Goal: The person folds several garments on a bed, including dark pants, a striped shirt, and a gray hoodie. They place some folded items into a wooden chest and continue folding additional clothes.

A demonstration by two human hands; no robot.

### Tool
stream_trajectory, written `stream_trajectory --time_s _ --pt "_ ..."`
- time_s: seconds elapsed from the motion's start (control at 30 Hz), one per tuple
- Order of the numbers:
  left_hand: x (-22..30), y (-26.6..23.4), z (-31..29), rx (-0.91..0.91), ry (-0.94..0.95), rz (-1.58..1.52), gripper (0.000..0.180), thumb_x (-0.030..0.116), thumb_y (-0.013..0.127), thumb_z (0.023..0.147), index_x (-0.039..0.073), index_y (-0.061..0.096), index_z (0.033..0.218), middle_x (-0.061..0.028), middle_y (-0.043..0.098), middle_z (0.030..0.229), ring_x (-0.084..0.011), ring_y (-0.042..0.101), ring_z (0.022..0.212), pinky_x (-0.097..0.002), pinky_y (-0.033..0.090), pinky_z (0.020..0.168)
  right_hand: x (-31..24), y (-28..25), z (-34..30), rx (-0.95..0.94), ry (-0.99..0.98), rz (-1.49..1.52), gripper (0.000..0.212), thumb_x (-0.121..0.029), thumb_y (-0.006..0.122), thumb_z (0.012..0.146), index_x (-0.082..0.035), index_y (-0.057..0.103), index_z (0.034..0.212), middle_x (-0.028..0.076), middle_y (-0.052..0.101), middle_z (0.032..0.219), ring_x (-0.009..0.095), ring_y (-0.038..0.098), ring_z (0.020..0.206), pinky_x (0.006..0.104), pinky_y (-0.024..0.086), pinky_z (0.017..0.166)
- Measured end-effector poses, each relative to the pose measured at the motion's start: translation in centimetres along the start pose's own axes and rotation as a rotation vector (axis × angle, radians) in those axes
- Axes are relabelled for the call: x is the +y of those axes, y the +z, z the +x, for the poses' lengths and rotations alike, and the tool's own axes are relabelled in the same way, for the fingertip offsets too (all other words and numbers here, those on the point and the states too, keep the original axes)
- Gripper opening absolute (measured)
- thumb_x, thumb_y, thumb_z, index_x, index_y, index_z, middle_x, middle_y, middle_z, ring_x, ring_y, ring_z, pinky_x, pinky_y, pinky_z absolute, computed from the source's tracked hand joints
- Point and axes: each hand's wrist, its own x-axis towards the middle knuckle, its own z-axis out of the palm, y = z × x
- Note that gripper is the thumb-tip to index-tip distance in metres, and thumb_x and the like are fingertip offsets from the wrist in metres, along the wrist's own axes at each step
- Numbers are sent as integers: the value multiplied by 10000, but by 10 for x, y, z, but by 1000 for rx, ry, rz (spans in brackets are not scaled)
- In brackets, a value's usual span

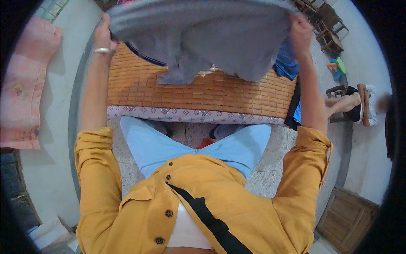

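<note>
A grey cloth garment [215,40] is stretched wide in front of me, raised over a brown slatted mat [198,93]. Its upper part runs out of the picture, so its exact kind is hard to make out. My left hand [104,34], with a silver bracelet at the wrist, is closed on the garment's left edge. At the opposite edge my right hand [301,33] grips it, slightly blurred. The lower part hangs in loose folds close above the mat. Beside my right forearm, blue cloth [286,61] lies on the mat's right side.
The mat covers a low bed-like surface with a patterned fabric edge [186,114] near my knees. Dark and blue cloth [294,111] hangs at its right corner. Wooden stools [330,40] and a seated person [349,106] are to the right. A pink curtain [27,84] hangs left.
</note>
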Motion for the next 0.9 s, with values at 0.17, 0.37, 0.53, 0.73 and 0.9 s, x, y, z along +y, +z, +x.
stream_trajectory --time_s 0.17,0.37,0.53,0.73,0.9 --pt "52 35 -24 -108 382 12 392 303 551 887 -8 495 1119 -104 574 1054 -219 562 955 -364 460 839 -64 -58 34 296 -74 234 210 -209 592 863 -21 652 935 -13 611 757 58 499 718 211 402 645" --pt "-27 -31 -90 55 -41 283 422 265 593 861 15 485 1184 -83 563 1110 -183 562 953 -336 460 836 -39 -69 -93 -185 86 4 136 -31 556 831 12 596 953 34 610 850 81 537 775 232 431 709" --pt "-153 -121 -136 -105 -469 232 404 233 545 875 -5 488 1197 -110 563 1134 -213 546 1025 -371 444 879 27 -39 -255 -503 544 270 181 13 562 766 8 602 942 26 574 743 104 511 664 240 423 612" --pt "-177 -146 -173 -1 -571 202 341 183 548 866 -21 524 1138 -108 603 1053 -193 589 920 -319 468 815 15 -45 -298 -827 706 199 128 -60 606 753 11 618 859 -2 560 665 88 502 614 242 423 574" --pt "-149 -158 -170 35 -507 356 268 138 580 830 -15 568 1050 -84 625 980 -149 594 853 -278 472 747 -3 -55 -253 -1064 993 426 166 -167 650 784 -6 628 816 -17 556 650 67 475 594 227 389 537"
